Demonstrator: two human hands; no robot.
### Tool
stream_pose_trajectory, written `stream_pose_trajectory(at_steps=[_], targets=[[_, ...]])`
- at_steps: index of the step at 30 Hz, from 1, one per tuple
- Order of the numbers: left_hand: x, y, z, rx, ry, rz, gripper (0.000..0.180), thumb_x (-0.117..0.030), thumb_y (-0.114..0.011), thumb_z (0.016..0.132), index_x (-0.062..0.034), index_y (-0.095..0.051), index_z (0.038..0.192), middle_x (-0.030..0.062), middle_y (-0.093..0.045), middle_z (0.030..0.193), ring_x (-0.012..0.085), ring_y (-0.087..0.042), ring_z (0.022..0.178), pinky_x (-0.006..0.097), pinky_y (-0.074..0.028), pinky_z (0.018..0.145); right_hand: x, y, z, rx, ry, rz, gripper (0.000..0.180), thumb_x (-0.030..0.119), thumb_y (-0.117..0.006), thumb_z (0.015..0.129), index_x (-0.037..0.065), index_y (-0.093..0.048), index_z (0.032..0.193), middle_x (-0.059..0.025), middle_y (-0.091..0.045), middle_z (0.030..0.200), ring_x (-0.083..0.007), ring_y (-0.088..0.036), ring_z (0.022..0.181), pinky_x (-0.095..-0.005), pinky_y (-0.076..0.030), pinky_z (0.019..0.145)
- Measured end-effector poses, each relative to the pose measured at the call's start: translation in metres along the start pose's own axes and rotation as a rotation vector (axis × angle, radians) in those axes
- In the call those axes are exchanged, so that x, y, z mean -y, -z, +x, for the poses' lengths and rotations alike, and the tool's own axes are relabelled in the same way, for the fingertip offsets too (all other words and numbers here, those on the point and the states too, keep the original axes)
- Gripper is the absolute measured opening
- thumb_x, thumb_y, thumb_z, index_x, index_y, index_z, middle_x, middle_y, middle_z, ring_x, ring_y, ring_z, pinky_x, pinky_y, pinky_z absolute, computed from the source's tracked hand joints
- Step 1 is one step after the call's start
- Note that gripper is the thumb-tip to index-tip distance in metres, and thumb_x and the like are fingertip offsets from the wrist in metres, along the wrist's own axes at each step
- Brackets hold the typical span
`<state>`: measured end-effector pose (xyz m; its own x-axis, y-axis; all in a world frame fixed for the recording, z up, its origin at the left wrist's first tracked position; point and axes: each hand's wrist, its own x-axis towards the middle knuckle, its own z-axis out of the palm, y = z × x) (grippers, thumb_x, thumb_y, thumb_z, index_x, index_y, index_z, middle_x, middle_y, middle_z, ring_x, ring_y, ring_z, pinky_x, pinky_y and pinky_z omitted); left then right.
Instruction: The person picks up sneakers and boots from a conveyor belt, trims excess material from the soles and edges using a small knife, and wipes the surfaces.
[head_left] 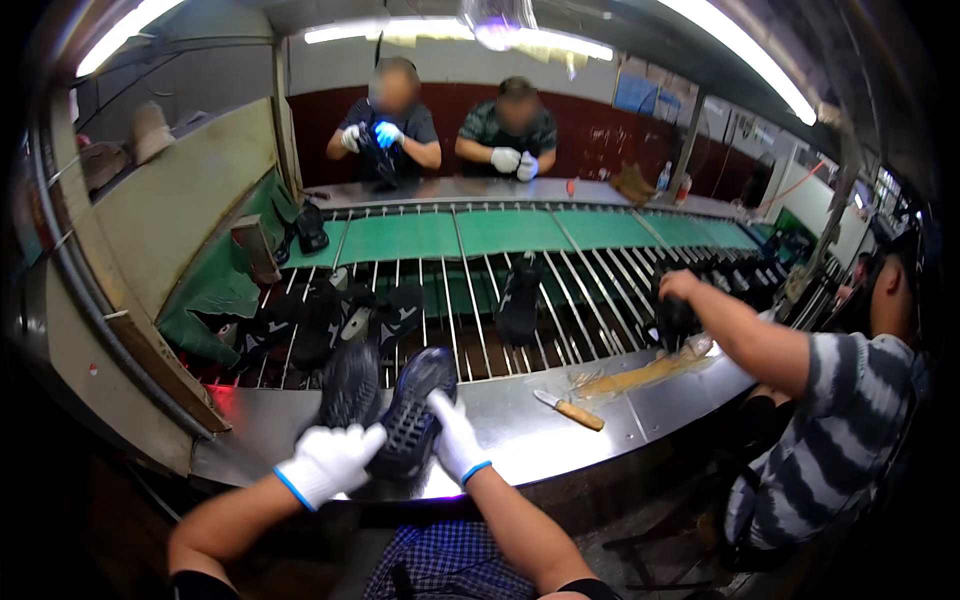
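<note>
Over the near metal ledge I have two black shoes side by side. My left hand [335, 462], in a white glove with a blue cuff, is closed at the lower end of the left shoe [350, 385], which is smeared by motion. The right shoe [408, 415] shows its patterned sole. Along its right edge my gloved right hand [457, 437] grips it, the fingers partly hidden behind. A knife [570, 409] with a wooden handle lies on the ledge to the right, apart from both hands.
Beyond the ledge runs a rack of metal rods [470, 300] bearing several black shoes [400, 312], one standing alone [519, 300]. Behind it is a green belt [400, 238]. Two gloved people work across. At right, a person's bare hand [680, 285] holds a black shoe.
</note>
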<state>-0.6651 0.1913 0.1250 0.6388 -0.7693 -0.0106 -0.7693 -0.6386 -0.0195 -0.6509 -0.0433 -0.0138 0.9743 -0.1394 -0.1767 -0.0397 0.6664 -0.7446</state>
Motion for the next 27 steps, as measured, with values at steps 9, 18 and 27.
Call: stream_pose_trajectory(at_steps=[9, 18, 27], targets=[[-0.011, -0.062, -0.116, -0.374, 0.37, -0.177, 0.072, -0.042, -0.085, 0.084, -0.0138, -0.056, 0.143, 0.0148, -0.066, 0.095, 0.0371, -0.071, 0.077, 0.05, -0.059, 0.068, 0.003, 0.015, 0.01, -0.429, 0.28, -0.63, 0.09, 0.024, -0.068, 0.103, 0.008, -0.015, 0.175, -0.0331, -0.047, 0.164, -0.0423, -0.056, 0.145, -0.0459, -0.043, 0.123], [0.01, -0.041, -0.143, -0.676, 0.483, -0.176, 0.056, -0.015, -0.085, 0.077, 0.0, -0.068, 0.129, 0.0187, -0.07, 0.112, 0.0417, -0.067, 0.099, 0.051, -0.055, 0.088, 0.013, -0.003, 0.025, -0.097, 0.417, -1.339, 0.064, 0.041, -0.072, 0.103, 0.002, -0.056, 0.151, -0.0245, -0.056, 0.15, -0.0408, -0.057, 0.14, -0.0473, -0.044, 0.121], [0.022, -0.159, -0.039, -1.045, 0.83, -1.61, 0.03, -0.004, -0.068, 0.102, 0.0062, -0.069, 0.129, 0.0131, -0.077, 0.11, 0.0203, -0.075, 0.092, 0.032, -0.062, 0.082, 0.168, 0.084, 0.178, -0.741, 0.728, -1.645, 0.068, 0.03, -0.082, 0.083, 0.0, -0.061, 0.14, -0.0313, -0.069, 0.123, -0.0479, -0.07, 0.116, -0.0575, -0.056, 0.103]])
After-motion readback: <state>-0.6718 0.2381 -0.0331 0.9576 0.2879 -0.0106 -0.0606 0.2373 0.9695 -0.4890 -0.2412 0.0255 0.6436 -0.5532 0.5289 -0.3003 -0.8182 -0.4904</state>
